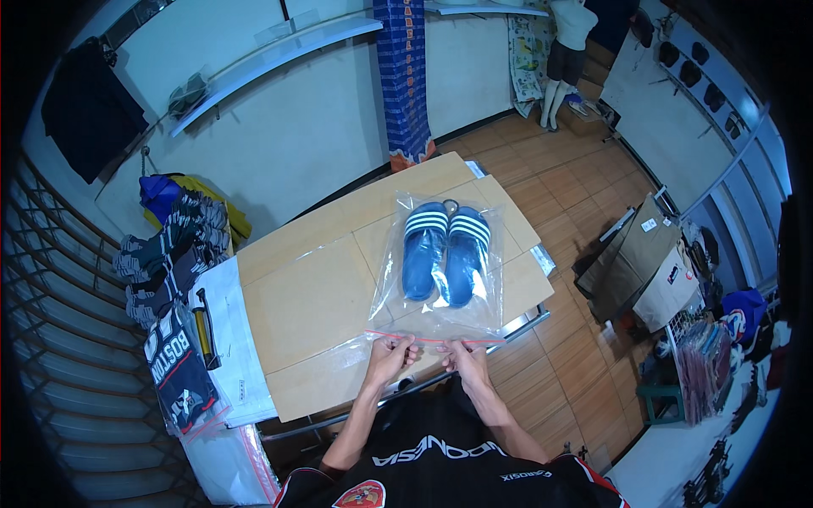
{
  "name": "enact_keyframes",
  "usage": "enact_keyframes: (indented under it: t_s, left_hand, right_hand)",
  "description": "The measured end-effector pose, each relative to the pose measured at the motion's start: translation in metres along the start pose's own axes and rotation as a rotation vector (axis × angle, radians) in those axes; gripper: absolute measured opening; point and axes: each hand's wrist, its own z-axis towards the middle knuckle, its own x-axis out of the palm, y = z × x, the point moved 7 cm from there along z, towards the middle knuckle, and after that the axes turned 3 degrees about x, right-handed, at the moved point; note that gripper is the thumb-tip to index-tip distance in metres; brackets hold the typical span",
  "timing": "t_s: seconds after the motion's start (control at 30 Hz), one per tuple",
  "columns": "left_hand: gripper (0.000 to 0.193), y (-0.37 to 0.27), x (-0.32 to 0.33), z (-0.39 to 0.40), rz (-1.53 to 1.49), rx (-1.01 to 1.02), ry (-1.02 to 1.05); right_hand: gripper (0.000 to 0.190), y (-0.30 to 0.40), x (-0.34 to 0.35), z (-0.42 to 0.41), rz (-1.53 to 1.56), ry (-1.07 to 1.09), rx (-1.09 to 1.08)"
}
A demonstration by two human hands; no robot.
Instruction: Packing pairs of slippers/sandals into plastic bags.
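Note:
A pair of dark blue slide sandals (422, 260) with white stripes lies inside a clear plastic zip bag (390, 301) on the table. The bag's red zip strip (438, 341) runs across its near end, just past the table's front edge. Both hands hold this strip, a short gap apart. My left hand (389, 360) pinches it left of its middle between thumb and forefinger. My right hand (467, 363) pinches it right of the middle. I cannot tell whether the zip is sealed along its whole length.
The tan board-topped table (305, 305) has a metal frame. Left of it lie a bagged dark jersey (181, 374), a yellow-and-black hand pump (204, 330), clear zip bags (222, 467) and a pile of socks (190, 235). Brown paper bags (625, 254) stand at right, beyond the tiled floor (559, 336).

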Motion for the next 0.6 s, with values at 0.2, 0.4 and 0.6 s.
enact_keyframes:
  t_s: [0.2,0.4,0.6]
  left_hand:
    - [0.018,-0.007,-0.002,-0.001,-0.048,0.042,0.03]
    - [0.017,-0.015,-0.031,0.0,-0.017,0.037,-0.048]
    - [0.015,-0.024,-0.058,0.0,0.001,0.076,-0.095]
  right_hand:
    - [0.02,0.001,-0.01,0.001,-0.015,-0.028,-0.001]
    - [0.021,0.017,-0.03,-0.007,0.023,-0.091,-0.029]
    - [0.022,0.019,-0.059,-0.013,0.072,-0.161,-0.026]
